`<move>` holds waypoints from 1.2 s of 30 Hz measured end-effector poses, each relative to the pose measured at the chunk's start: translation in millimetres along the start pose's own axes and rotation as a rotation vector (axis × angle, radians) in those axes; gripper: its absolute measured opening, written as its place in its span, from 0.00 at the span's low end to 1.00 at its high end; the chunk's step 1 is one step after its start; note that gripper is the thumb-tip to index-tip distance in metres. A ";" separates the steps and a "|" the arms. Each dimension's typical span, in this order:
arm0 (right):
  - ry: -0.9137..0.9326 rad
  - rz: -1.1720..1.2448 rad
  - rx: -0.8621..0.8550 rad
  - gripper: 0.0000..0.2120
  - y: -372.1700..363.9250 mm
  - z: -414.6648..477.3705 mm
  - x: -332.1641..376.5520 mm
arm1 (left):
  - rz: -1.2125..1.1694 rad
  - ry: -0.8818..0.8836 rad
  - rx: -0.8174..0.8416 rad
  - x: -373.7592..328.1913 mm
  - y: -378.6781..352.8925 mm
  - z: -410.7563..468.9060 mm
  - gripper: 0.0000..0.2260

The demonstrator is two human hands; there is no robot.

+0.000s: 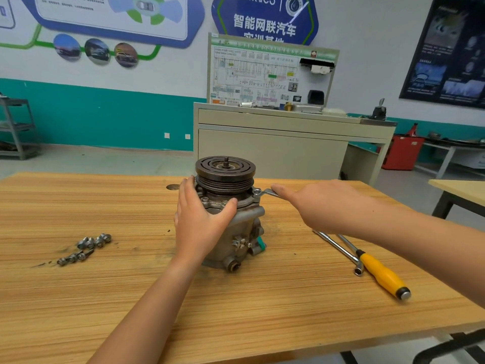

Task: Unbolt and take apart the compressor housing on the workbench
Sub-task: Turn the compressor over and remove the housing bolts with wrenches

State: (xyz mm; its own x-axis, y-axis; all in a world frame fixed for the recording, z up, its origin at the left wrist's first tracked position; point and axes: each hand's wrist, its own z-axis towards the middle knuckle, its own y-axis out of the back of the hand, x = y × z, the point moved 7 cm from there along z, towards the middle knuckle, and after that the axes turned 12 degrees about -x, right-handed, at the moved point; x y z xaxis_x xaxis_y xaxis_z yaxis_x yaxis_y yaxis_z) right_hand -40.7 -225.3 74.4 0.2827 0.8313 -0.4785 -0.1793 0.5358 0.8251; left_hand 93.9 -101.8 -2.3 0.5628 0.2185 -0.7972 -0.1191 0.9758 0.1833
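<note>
A grey metal compressor stands upright mid-bench, its dark grooved pulley on top. My left hand grips the housing's upper left side, thumb across the front flange. A silver wrench sits on a bolt at the flange's right edge. My right hand holds the wrench handle, which is mostly hidden under the fingers. Another flange bolt shows beside my left hand.
Several loose bolts lie on the wooden bench to the left. A yellow-handled screwdriver and an L-shaped socket wrench lie to the right. A beige training cabinet stands behind the bench.
</note>
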 end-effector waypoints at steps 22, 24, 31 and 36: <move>-0.045 -0.204 0.129 0.33 -5.2 -2.8 30.6 | 0.005 -0.057 -0.033 -2.0 0.4 1.9 0.40; -0.048 -0.204 0.130 0.32 -6.2 -1.0 29.9 | 0.005 -0.060 -0.038 -1.7 -0.1 1.6 0.40; 0.085 -0.317 0.019 0.21 -4.4 5.0 14.8 | -0.001 -0.024 -0.058 2.3 0.8 6.0 0.46; 0.192 -0.263 -0.089 0.13 -13.0 12.3 -0.4 | -0.007 -0.018 -0.076 4.9 1.0 6.7 0.48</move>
State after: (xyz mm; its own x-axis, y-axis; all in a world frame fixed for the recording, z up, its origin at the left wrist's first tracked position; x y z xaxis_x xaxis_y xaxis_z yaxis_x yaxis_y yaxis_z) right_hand -27.0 -234.4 67.5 0.1495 0.6711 -0.7262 -0.2078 0.7393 0.6405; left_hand 102.0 -99.8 -2.1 0.5783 0.2124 -0.7877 -0.1763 0.9752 0.1336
